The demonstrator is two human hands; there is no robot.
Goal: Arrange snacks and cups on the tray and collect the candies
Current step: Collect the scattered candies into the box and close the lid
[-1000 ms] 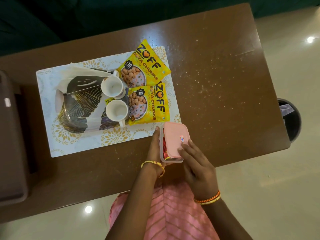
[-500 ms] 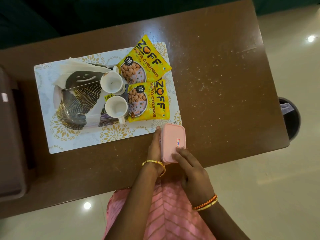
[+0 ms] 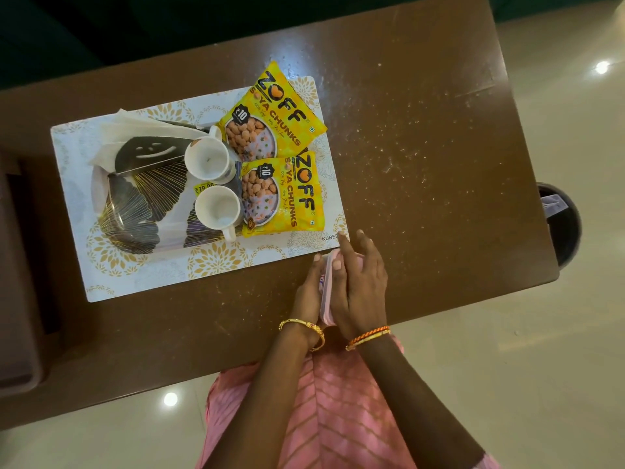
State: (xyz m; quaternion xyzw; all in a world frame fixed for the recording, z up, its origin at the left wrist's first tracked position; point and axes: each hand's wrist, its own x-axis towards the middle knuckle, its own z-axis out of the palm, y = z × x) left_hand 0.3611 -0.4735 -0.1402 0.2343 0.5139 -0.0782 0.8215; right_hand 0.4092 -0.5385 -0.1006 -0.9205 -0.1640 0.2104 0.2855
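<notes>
A small pink-lidded candy box (image 3: 327, 299) rests on the brown table near its front edge. My right hand (image 3: 360, 282) lies flat over its lid and covers most of it. My left hand (image 3: 309, 292) grips the box's left side. On the white floral mat (image 3: 142, 275) stands a dark gold-patterned tray (image 3: 135, 211) with two white cups (image 3: 207, 159) (image 3: 218, 208) and a smiley napkin holder (image 3: 148, 154). Two yellow soya-chunk packets (image 3: 270, 113) (image 3: 287, 198) lie on the tray's right side, overlapping the mat. The candies are hidden.
A dark bin (image 3: 558, 225) stands on the floor off the table's right edge. A brown case or seat (image 3: 17, 282) sits at the left edge. The table's right half (image 3: 422, 147) is bare and speckled. My pink garment is below.
The lid came down flat onto the box. My right hand has moved from the box's near corner to lie over the whole lid; my left hand stays at its left side.
</notes>
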